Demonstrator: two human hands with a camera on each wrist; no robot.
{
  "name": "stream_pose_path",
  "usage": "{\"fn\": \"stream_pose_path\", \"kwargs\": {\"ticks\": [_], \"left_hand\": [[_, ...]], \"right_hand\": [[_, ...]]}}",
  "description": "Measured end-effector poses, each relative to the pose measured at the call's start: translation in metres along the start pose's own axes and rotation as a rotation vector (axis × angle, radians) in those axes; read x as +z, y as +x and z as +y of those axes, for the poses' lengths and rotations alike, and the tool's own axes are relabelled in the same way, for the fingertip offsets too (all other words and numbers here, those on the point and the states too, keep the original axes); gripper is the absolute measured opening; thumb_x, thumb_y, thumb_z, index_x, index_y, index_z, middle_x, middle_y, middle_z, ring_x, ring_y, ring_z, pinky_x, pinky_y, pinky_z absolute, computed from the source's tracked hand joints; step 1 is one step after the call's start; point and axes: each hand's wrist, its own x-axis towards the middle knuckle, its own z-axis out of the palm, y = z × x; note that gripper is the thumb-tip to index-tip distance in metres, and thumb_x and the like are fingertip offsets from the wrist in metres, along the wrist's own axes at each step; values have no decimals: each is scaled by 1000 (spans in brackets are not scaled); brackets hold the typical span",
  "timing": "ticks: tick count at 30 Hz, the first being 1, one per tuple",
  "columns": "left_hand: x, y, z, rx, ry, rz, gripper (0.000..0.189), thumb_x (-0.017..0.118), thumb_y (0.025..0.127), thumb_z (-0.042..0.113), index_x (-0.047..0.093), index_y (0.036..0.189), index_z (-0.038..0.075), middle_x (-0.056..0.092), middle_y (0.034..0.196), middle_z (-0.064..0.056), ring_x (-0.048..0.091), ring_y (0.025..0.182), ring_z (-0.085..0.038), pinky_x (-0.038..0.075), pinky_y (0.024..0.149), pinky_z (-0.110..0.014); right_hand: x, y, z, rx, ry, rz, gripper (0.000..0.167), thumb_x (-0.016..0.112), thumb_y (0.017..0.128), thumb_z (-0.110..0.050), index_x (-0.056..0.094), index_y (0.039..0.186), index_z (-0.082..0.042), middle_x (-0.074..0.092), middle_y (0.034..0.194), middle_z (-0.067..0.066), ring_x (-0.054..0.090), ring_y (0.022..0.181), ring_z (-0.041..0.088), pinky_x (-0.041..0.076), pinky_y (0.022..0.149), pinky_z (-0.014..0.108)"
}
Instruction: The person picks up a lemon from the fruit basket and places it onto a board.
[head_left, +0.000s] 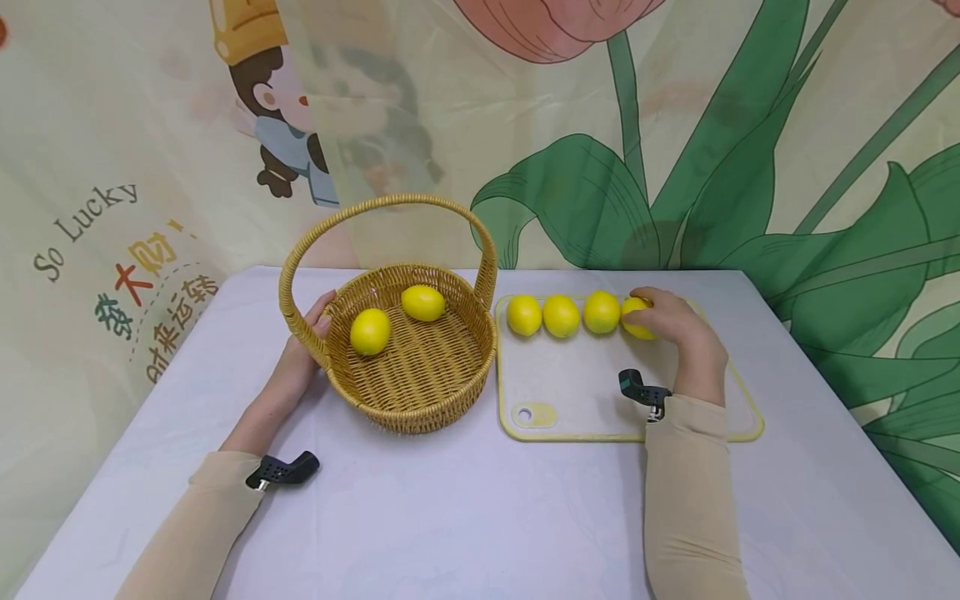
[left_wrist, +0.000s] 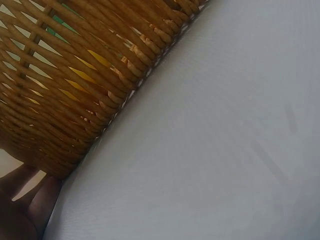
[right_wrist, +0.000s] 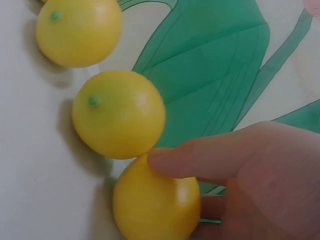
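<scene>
My right hand (head_left: 673, 321) holds the yellow lemon (right_wrist: 155, 205) at the right end of a row, its thumb lying across the top in the right wrist view. Three more lemons stand to its left, the nearest lemon (right_wrist: 119, 115) right against it. My left hand (head_left: 300, 346) rests against the outer left side of a round wicker basket (head_left: 408, 417), below the arched handle (head_left: 390, 200). In the left wrist view, its fingers (left_wrist: 45, 200) touch the woven wall low down. Inside the basket lie a lemon (head_left: 371, 332) and another lemon (head_left: 423, 303).
The lemon row lies along the back of a white cutting board (head_left: 577, 383) with a yellow-green rim, just right of the basket. A white cloth covers the table (head_left: 450, 517). Behind it hangs a printed curtain (head_left: 420, 100) with flowers and leaves.
</scene>
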Motion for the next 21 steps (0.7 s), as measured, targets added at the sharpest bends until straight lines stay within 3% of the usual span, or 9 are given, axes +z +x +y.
{"fn": "stream_pose_path", "kwargs": {"ticks": [12,19,21], "left_hand": [[1,0,-2,-7,-19,5,58,27,107,42,11,161,28,22,166,-6,22,152,-33,20,118,-62],[3,-13,30,-25,-40,-5,60,31,107,39,13,161,22,21,166,-10,18,153,-34,14,121,-61],[3,-13,32,-23,-36,-8,60,31,107,39,13,161,22,21,166,-11,17,153,-36,15,120,-62]], "right_hand": [[0,1,-2,-1,10,9,68,50,98,-37,31,155,-5,26,161,24,24,145,48,21,115,66],[-2,2,-1,3,21,13,70,51,97,-38,29,156,-7,27,159,27,25,143,48,23,114,67],[-3,2,-1,-1,28,28,69,51,98,-37,29,156,-7,29,158,28,28,142,49,24,114,66]]}}
